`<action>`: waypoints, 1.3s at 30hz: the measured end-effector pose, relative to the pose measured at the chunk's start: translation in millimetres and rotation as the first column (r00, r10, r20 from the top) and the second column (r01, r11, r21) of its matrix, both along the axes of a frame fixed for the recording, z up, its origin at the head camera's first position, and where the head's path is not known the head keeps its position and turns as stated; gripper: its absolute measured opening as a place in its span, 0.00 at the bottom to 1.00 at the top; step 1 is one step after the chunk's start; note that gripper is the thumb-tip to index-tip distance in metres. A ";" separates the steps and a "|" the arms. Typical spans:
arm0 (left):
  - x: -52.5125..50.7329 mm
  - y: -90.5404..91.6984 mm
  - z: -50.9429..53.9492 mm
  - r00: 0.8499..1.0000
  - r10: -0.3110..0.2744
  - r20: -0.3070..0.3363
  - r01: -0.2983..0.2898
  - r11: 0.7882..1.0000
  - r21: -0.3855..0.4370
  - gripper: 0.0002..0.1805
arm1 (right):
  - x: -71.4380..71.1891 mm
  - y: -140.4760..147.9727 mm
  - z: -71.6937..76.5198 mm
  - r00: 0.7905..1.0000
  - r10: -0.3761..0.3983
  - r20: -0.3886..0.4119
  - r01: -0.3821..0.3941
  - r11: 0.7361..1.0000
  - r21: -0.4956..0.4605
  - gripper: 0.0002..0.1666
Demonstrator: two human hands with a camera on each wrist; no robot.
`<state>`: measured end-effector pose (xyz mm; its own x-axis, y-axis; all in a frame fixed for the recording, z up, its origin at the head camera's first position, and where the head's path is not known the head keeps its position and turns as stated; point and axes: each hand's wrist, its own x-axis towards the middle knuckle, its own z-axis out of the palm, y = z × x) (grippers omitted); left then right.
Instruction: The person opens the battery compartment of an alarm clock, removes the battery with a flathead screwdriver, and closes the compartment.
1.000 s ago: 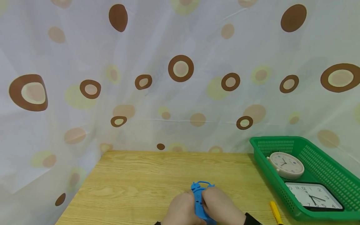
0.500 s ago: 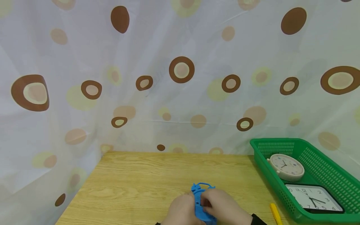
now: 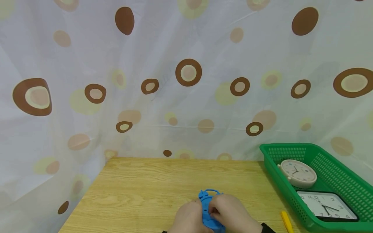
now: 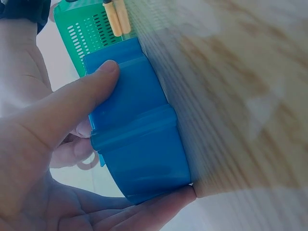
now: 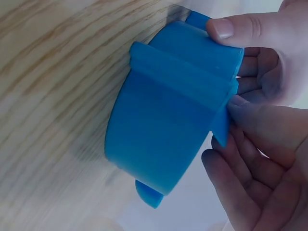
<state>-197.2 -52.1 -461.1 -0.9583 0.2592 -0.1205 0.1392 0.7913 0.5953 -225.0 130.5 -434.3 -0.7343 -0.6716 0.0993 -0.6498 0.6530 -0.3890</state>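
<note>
A blue twin-bell alarm clock [image 3: 205, 204] stands low at the table's near middle, with its back and small knobs toward me. My left hand [image 3: 187, 217] grips its left side; in the left wrist view the thumb [image 4: 103, 79] lies on the clock's side wall and the fingers reach along its other edges. My right hand [image 3: 231, 212] is bent over the lower back. In the right wrist view a blue battery cover [image 5: 221, 127] sticks out from the back, pinched at its edge by the right thumb and fingers. The clock's dial is hidden.
A green basket [image 3: 309, 220] on the right holds a round white clock [image 3: 298, 173] and a black-framed rectangular clock [image 3: 327, 205]. Beside it lies a tool with a yellow handle [image 3: 287, 221]. A dotted curtain [image 3: 186, 103] hangs behind the wooden table [image 3: 145, 181].
The right hand has shifted slightly on the clock's back, its fingers now bent in farther down. The left hand keeps its grip. The view has tilted up a little.
</note>
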 end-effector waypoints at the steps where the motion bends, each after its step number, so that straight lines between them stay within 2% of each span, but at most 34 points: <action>1: 0.6 -0.1 -0.2 1.000 0.001 0.000 -0.001 1.000 0.007 0.34 | -0.1 0.1 -0.5 1.000 -0.001 0.002 0.001 1.000 0.000 0.11; 5: 1.0 1.3 -0.1 1.000 0.003 -0.002 -0.003 1.000 -0.018 0.35 | -1.3 1.9 -1.9 1.000 -0.013 0.009 0.013 1.000 -0.021 0.09; 9: -0.2 3.7 0.9 1.000 0.008 0.008 -0.007 0.999 -0.049 0.40 | -4.8 5.2 2.8 1.000 -0.031 -0.005 0.030 0.998 -0.058 0.08; 16: 0.3 6.5 1.4 0.999 0.005 -0.034 -0.009 0.995 -0.101 0.42 | -8.3 18.5 15.8 0.988 -0.092 -0.122 0.084 0.994 -0.071 0.04; 20: 0.3 6.8 1.0 0.999 -0.001 -0.041 -0.004 0.993 -0.117 0.43 | -9.6 27.4 22.5 0.974 -0.183 -0.136 0.177 0.983 -0.057 0.04; 26: -0.6 7.0 -0.4 1.000 0.008 -0.012 -0.009 0.994 -0.111 0.44 | -13.3 41.6 29.2 0.939 -0.343 -0.032 0.343 0.939 -0.011 0.04; 29: -1.4 7.3 -0.6 1.000 0.015 0.006 -0.014 0.995 -0.099 0.46 | -14.3 49.6 28.4 0.923 -0.383 -0.025 0.384 0.923 0.032 0.03; 34: -0.8 8.4 -0.9 1.000 0.013 0.009 -0.012 0.997 -0.079 0.46 | -14.7 63.0 21.7 0.910 -0.404 -0.094 0.412 0.907 0.088 0.08; 39: 0.7 8.5 -0.2 1.000 0.011 0.002 -0.011 0.998 -0.064 0.46 | -17.5 75.7 7.3 0.901 -0.415 -0.128 0.432 0.887 0.162 0.12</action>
